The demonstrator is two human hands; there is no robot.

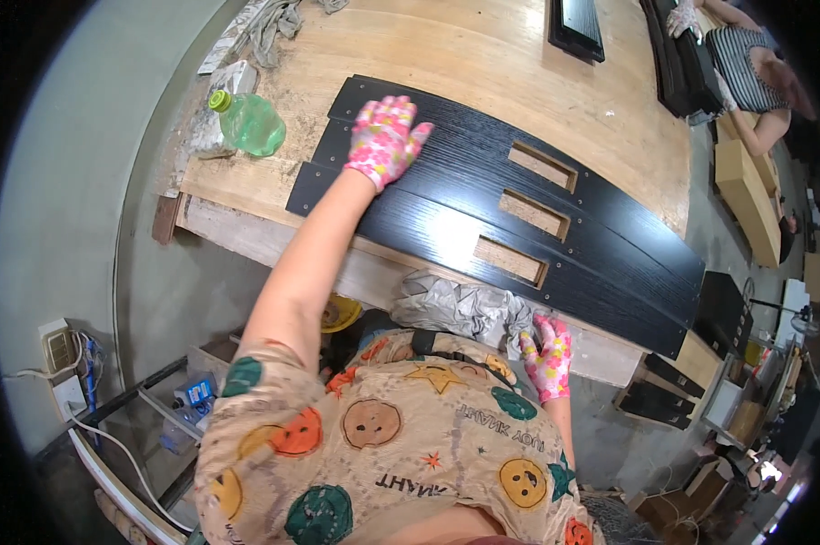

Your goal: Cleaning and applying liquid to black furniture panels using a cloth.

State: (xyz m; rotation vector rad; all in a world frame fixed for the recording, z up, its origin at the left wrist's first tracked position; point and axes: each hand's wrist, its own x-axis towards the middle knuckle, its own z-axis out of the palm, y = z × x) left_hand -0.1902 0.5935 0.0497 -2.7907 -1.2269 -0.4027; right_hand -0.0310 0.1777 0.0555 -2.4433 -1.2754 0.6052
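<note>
Three long black wood-grain boards (482, 209) lie side by side on a wooden workbench (482, 64), each with a rectangular cut-out (542, 165) near its middle. My left hand (384, 138), in a pink flowered glove, rests flat with fingers spread on the left part of the boards. My right hand (547, 355), in the same kind of glove, is down by the bench's front edge, gripping a crumpled grey cloth (460, 307) that hangs below the boards.
A green plastic bottle (249, 123) lies at the bench's left end beside rags (278, 23). A black frame (575, 27) lies at the far side. Another person (746, 64) works at the upper right near stacked black panels. Cables and boxes crowd the floor.
</note>
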